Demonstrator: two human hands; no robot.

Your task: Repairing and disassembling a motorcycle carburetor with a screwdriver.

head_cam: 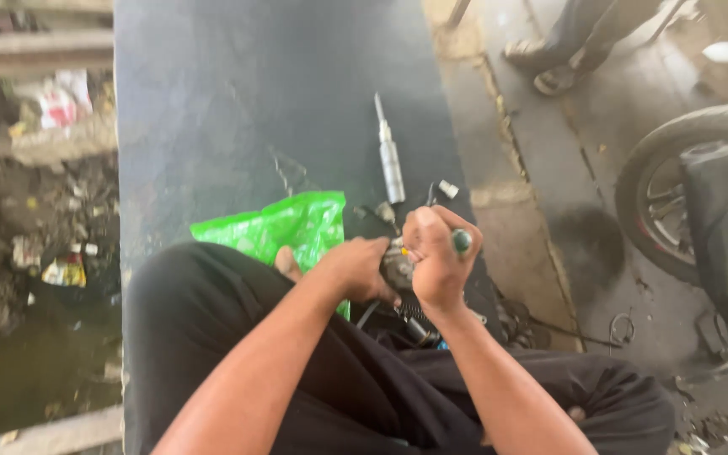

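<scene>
**Both hands closed over a small metal part above the lap**

The left hand (355, 268) comes in from seven o'clock, forearm stretched across the dark-trousered thigh, fingers curled down and wrapped around a small greyish metal part (398, 268) at the centre of the view. The right hand (436, 257) rises from five o'clock, wrist bent, and is fisted around a tool with a green-tipped handle (462, 242); the rounded handle end pokes out at the three o'clock side of the fist. The two hands touch, knuckles pressed together over the part, which sits between them just above the person's knees. What the tool's working end does is hidden by the fingers.

At nine o'clock from the hands, a crumpled green plastic bag (284, 226) lies on the dark slab (238, 101) that serves as the worktop. At twelve o'clock a long silvery cylindrical tool (390, 156) lies on the slab, pointing away, with a small silvery socket (448, 189) near its lower end. At three o'clock, well apart, stands a motorcycle wheel (663, 198). At one o'clock another person's sandalled feet (549, 67) stand on the pavement.
</scene>
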